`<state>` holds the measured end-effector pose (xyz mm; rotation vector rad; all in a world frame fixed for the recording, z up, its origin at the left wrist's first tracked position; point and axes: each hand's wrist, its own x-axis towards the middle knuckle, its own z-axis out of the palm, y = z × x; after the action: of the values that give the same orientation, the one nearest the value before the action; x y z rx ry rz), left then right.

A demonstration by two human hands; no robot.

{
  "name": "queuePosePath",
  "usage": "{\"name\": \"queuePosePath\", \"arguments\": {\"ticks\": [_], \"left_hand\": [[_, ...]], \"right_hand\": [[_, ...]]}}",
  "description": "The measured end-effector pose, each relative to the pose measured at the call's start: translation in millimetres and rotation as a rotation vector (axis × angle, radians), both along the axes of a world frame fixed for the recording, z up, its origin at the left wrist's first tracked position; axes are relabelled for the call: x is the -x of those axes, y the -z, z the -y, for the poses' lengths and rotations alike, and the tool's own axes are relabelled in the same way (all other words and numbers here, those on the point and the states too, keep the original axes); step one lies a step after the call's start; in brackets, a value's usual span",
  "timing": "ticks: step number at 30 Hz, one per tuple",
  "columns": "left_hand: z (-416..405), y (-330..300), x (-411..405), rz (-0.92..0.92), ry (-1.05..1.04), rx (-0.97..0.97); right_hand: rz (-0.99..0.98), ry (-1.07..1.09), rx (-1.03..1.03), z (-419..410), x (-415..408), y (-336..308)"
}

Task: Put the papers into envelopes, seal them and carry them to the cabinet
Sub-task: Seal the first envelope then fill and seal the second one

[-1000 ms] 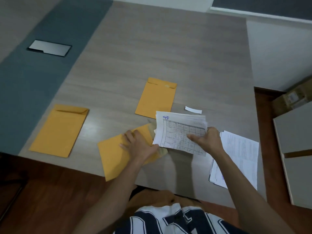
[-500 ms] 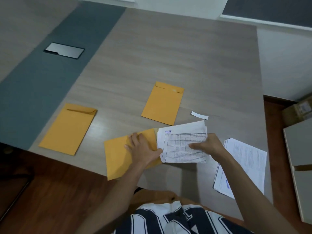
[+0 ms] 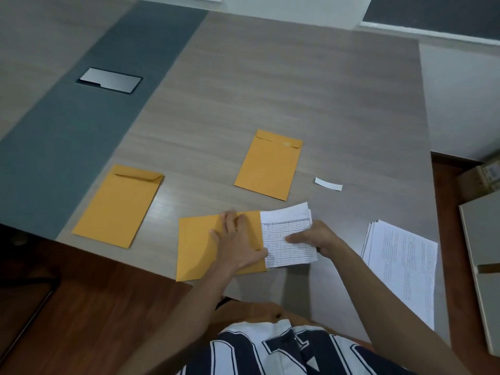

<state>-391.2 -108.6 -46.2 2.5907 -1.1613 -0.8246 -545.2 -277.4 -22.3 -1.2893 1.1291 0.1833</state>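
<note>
Pressing flat on the near envelope (image 3: pixel 200 250) at lower centre of the frame, the left hand (image 3: pixel 238 244) steadies it; the right hand (image 3: pixel 316 239) grips the printed papers (image 3: pixel 286 236), partly inserted in its right-hand mouth.

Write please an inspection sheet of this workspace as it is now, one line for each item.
Surface: wood-grain table with a grey-blue strip and a metal hatch plate set in the strip.
Job's things: printed sheets partly inside the near envelope; two more envelopes, left envelope and middle envelope, lie flat; paper stack at right.
Clutter: white paper strip.
Hands: left hand presses on the near envelope; right hand grips the printed sheets.
Cables: nothing seen.
Surroundings: wooden floor, cardboard box, pale cabinet at right.
</note>
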Motion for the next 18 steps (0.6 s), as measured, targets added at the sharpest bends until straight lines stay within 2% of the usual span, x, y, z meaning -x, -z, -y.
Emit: {"name": "queuePosePath", "arguments": {"ticks": [6, 10, 18], "left_hand": [[-7.6, -2.1, -31.6, 0.109, 0.42, -0.167], [-3.1, -4.4, -32.7, 0.135, 0.481, -0.154], [0.6, -13.3, -28.7, 0.167, 0.561, -0.058]], "right_hand": [[0.045, 0.128, 0.075, -10.1, 4.4, 3.6], [0.018, 0.158, 0.156, -16.1, 3.8, 7.5], [0.03, 0.103, 0.14, -31.3, -11.5, 2.4]]}}
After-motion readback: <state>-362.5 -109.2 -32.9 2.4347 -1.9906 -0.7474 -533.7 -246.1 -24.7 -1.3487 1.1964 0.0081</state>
